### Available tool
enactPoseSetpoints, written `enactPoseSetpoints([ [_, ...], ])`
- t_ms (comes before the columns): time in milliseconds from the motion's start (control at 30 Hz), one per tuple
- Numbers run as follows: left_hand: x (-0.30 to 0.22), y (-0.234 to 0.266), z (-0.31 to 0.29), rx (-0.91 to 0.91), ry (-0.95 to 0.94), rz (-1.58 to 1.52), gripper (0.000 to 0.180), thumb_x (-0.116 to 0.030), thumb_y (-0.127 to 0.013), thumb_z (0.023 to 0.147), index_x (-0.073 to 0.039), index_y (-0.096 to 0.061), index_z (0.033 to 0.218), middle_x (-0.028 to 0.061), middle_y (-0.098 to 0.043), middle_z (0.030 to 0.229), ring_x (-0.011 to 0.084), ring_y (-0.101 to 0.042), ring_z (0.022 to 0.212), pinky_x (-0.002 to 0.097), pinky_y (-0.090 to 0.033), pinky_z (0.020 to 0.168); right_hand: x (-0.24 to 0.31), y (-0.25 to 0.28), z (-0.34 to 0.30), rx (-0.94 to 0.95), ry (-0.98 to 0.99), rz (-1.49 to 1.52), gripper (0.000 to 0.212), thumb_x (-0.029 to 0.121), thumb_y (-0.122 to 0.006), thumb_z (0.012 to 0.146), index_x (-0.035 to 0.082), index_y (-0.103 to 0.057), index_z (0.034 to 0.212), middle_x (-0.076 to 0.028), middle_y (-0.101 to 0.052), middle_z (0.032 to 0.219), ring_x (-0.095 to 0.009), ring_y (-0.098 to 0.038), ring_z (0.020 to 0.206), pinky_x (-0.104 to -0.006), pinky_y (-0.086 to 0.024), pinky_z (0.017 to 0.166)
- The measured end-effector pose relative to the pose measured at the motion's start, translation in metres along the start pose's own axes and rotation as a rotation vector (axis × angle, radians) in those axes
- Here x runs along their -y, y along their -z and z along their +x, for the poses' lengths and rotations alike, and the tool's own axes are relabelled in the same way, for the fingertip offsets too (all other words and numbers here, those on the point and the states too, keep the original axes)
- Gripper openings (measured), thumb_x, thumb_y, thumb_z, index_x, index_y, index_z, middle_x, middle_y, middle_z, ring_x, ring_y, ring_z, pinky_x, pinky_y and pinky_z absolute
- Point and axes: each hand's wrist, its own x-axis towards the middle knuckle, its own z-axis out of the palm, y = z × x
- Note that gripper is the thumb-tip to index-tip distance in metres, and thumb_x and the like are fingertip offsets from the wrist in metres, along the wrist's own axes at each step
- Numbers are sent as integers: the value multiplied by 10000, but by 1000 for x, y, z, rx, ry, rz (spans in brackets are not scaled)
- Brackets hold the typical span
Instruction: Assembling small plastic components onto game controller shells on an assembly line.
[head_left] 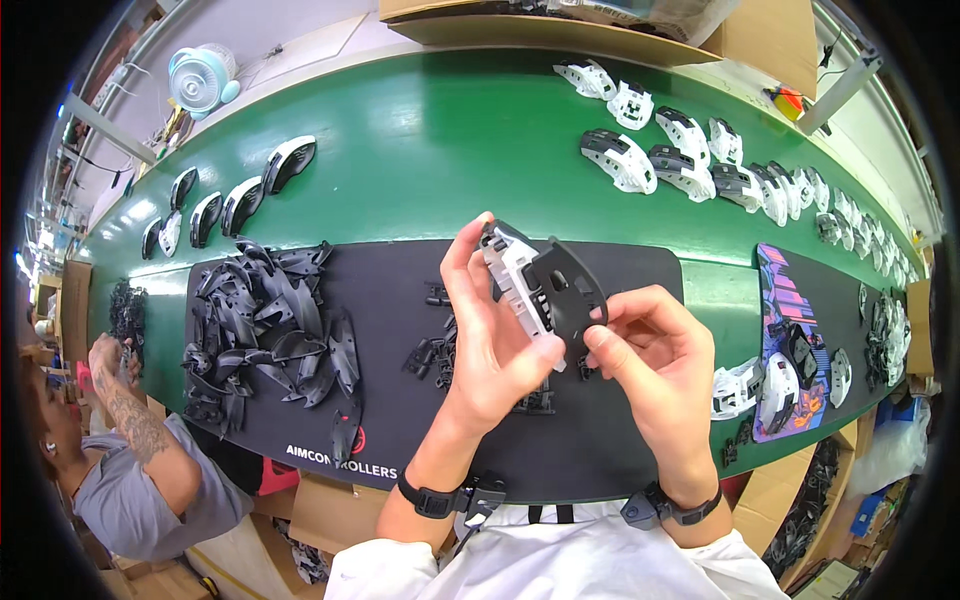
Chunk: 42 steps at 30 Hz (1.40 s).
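Note:
Above the black mat, my left hand [480,370] grips a white plastic shell part [512,268] along its side, thumb at the lower end and fingers behind it. Against the shell's right side lies a curved black plastic panel [565,285] with slots; whether the two are joined, I cannot tell. My right hand [660,350] pinches the panel's lower right edge between thumb and fingers. Partly hidden behind my hands and wrists, small black plastic parts [432,355] lie on the mat.
Black curved panels [265,320] are heaped on the mat's left. White-and-black shells [618,160] stand in rows at the back right; others [735,388] lie near my right arm. A colourful mat [775,290] is further right. A co-worker's tattooed arm [140,430] is at far left.

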Motion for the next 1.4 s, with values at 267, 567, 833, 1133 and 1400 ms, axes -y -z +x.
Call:
enactPoseSetpoints([
  [267, -5, -4, 0, 73, 17, 150, 1083, -39, -743, 746, -127, -30, 1556, 149, -354, 1308, 253, -534, 1187, 416, -488, 990, 4, 12, -1, 109, -36, -133, 109, -43, -682, 910, -38, -636, 1008, -57, -659, 930, -106, -659, 798, -235, -550, 692],
  [567, -7, -4, 2, 11, 165, -123, 1023, -243, -709, 781, -97, -70, 1567, 130, -360, 1328, 266, -485, 1247, 447, -420, 1077, 2, 24, 0, 95, 78, -46, 105, -39, -678, 914, -30, -639, 1012, -53, -658, 936, -99, -644, 790, -224, -507, 659],
  [833, -3, -8, 2, 35, 168, -72, 1027, -199, -722, 772, -101, -78, 1566, 140, -360, 1349, 268, -457, 1281, 446, -412, 1083, 7, 18, 0, 122, -79, -27, 141, -18, -697, 908, -5, -618, 1025, -40, -654, 919, -98, -662, 819, -210, -498, 670],
  [1133, -4, -13, 2, 156, 204, 25, 1057, -114, -758, 757, -69, -69, 1558, 170, -376, 1344, 271, -458, 1275, 434, -409, 1073, 13, 29, -2, 179, -79, -83, 138, -60, -683, 896, -30, -587, 992, -54, -641, 914, -103, -650, 800, -244, -553, 750],
  [1400, -9, -9, 3, 293, 190, 230, 1060, -38, -734, 707, -77, -123, 1572, 156, -397, 1366, 223, -438, 1305, 398, -395, 1084, 25, 30, -4, 94, -52, -552, 490, 5, -785, 808, 3, -549, 1237, -107, -622, 1058, -146, -658, 834, -245, -533, 724],
])
